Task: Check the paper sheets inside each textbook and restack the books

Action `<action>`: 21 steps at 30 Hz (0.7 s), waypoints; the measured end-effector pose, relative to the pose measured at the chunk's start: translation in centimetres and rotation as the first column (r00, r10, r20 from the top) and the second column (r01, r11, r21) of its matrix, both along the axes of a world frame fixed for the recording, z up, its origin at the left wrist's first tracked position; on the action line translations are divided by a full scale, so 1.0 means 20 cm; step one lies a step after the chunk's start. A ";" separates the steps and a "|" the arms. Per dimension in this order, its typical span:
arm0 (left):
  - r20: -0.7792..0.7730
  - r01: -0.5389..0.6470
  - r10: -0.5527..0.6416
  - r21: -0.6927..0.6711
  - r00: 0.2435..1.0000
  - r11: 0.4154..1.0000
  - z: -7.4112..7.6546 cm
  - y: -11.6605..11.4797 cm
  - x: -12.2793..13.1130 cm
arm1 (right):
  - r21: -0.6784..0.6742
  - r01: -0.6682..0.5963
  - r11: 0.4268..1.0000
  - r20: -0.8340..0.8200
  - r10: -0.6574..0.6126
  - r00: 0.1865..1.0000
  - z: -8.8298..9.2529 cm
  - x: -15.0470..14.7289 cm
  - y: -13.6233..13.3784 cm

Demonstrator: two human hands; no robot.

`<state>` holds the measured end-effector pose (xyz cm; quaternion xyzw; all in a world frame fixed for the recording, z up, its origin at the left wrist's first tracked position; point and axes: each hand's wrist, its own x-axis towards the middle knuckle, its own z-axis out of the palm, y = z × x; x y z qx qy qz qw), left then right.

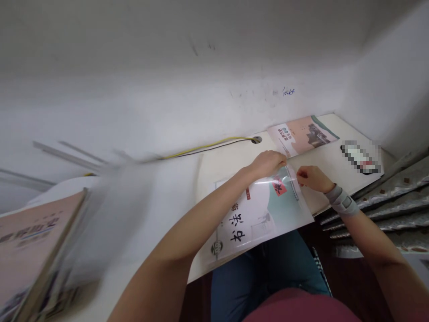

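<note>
A white book with large black characters and a teal patch (258,214) lies on the desk (231,161) inside a clear plastic cover. My left hand (268,163) rests closed on the book's far corner, its fingers pinching the plastic edge. My right hand (311,178), a grey band on its wrist, pinches the same clear cover at the book's right edge. The two hands are a few centimetres apart.
A second, pinkish book (301,136) lies at the desk's far right, with a dark flat object (362,157) beside it. A yellow cable (208,145) runs into a desk hole. A stack of books (36,255) sits blurred at the near left. White walls enclose the desk.
</note>
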<state>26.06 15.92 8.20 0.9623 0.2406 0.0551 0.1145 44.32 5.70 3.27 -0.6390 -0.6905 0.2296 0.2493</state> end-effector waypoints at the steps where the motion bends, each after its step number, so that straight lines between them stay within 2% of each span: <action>1: -0.005 0.000 0.000 0.004 1.000 1.000 0.00 0.00 0.00 | 0.007 -0.008 1.000 0.038 0.007 0.999 0.01 0.00 0.00; 7: -0.016 -0.043 0.044 0.052 0.999 0.998 0.01 -0.01 0.00 | 0.032 -0.001 0.999 0.098 -0.003 0.995 0.01 -0.01 0.02; 10: 0.015 -0.141 0.141 -0.007 0.990 0.990 0.04 0.02 0.01 | 0.042 0.037 0.998 0.116 -0.041 0.992 0.00 0.01 0.01; 13: 0.194 -0.303 0.311 -0.068 0.930 0.951 0.08 0.02 -0.04 | 0.225 0.177 0.958 0.163 -0.216 0.963 0.00 0.00 -0.04; 15: 0.340 -0.372 0.365 -0.047 0.867 0.927 0.07 -0.04 -0.10 | 0.386 0.175 0.906 0.204 -0.269 0.941 -0.02 -0.06 -0.11; 16: 0.377 -0.391 0.369 -0.019 0.850 0.920 0.05 -0.09 -0.14 | 0.435 0.103 0.895 0.240 -0.226 0.944 -0.03 -0.10 -0.14; 18: 0.337 -0.410 0.373 0.043 0.865 0.911 -0.06 -0.23 -0.23 | 0.421 -0.170 0.891 0.341 0.018 0.940 -0.09 -0.21 -0.18; 20: 0.175 -0.433 0.414 0.087 0.893 0.897 -0.21 -0.36 -0.30 | 0.332 -0.449 0.830 0.429 0.291 0.855 -0.16 -0.30 -0.18; 21: 0.098 -0.465 0.456 0.104 0.884 0.879 -0.29 -0.41 -0.34 | 0.285 -0.532 0.797 0.451 0.378 0.809 -0.19 -0.32 -0.16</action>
